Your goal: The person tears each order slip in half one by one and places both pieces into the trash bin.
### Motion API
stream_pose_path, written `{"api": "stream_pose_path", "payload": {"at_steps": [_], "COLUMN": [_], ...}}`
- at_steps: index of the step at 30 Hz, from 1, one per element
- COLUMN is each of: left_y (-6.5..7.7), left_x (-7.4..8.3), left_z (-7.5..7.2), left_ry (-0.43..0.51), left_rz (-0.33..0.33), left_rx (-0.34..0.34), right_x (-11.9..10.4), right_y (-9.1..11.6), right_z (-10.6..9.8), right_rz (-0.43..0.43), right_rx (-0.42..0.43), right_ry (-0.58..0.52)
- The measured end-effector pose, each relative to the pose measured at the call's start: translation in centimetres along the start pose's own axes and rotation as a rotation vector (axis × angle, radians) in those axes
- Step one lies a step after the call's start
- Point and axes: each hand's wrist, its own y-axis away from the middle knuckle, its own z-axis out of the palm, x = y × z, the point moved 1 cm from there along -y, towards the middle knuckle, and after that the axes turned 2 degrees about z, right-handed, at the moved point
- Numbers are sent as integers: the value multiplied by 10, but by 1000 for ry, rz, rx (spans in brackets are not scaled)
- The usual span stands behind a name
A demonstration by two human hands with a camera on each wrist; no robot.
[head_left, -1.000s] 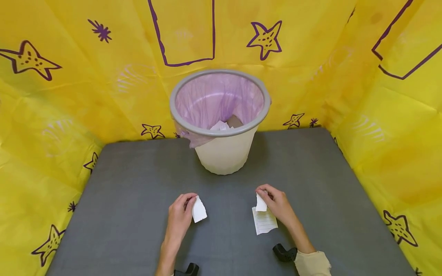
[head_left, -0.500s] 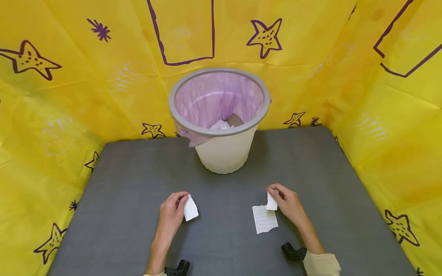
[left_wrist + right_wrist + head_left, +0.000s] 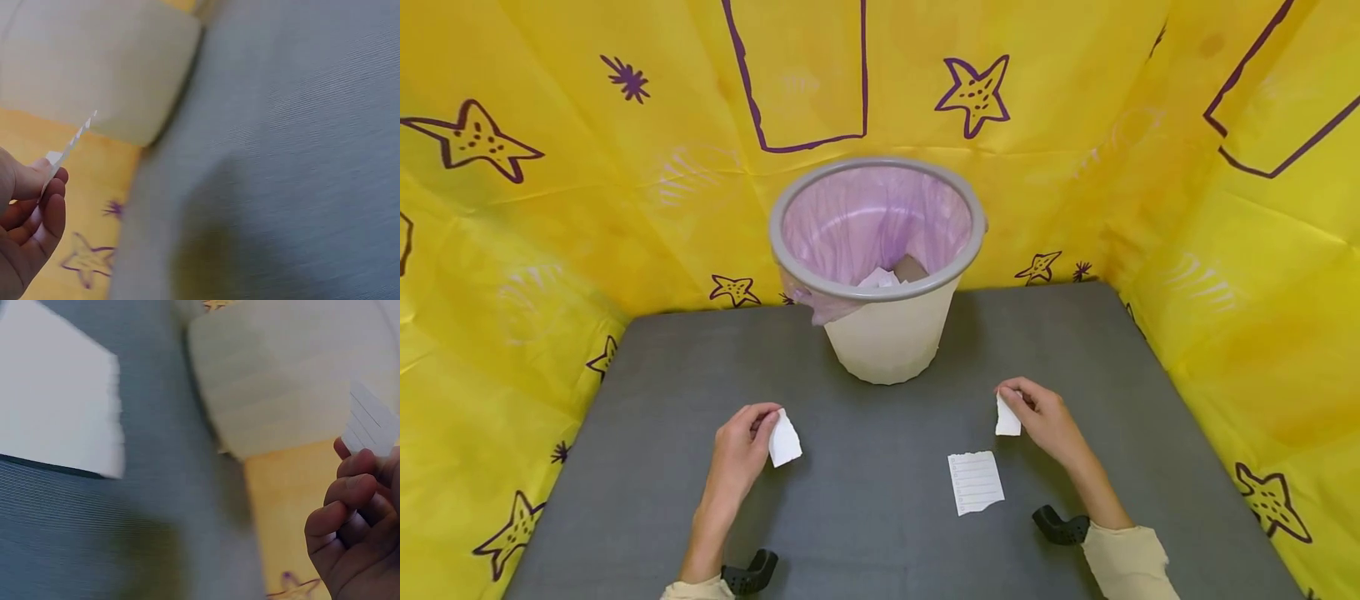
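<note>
Yellow backdrop: cloth walls on the left, right and far sides, marked with dark purple stars and outlines.
Gray tabletop: spreads beneath my hands, running back to the far cloth.
My left hand: over the near left part, thumb and fingertips pinched together on the left scrap.
Left scrap: white, gripped by its upper left corner, ragged along one side; the left wrist view shows it nearly edge-on.
My right hand: over the right part, thumb and forefinger pinching the right scrap, the other fingers loosely curled.
Right scrap: narrower, gripped at its top and hanging down, blank on the side facing me, ruled with lines in the right wrist view.
Lined sheet: flat on the tabletop, between my hands but nearer the right one, torn along its near and far edges.
Wrists: a black fitting at each, one left, one right, by light cuffs.
Bin: cream with a gray rim, upright at the far middle, apart from both hands.
Liner: pale purple, lining the bin and folded over its rim.
Bin contents: white papers and a brown piece, partly hidden by the near rim.
</note>
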Motion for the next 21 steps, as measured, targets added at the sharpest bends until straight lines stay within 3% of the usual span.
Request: {"api": "stream_pose_path", "payload": {"at_steps": [6,10,21], "left_y": [-39,-60,-88], "left_x": [12,25,49], "left_z": [-37,-59,-82], "left_ry": [1,14,25], "left_rz": [24,20,50], "left_rx": [28,40,-2], "right_x": [-29,-47,-68], "right_y": [-30,-45,-66], "right_z": [-31,-47,-57], "right_rz": [-39,-19,-44], "right_rx": [-12,-19,-52], "right_ry": [-10,-24,-53]}}
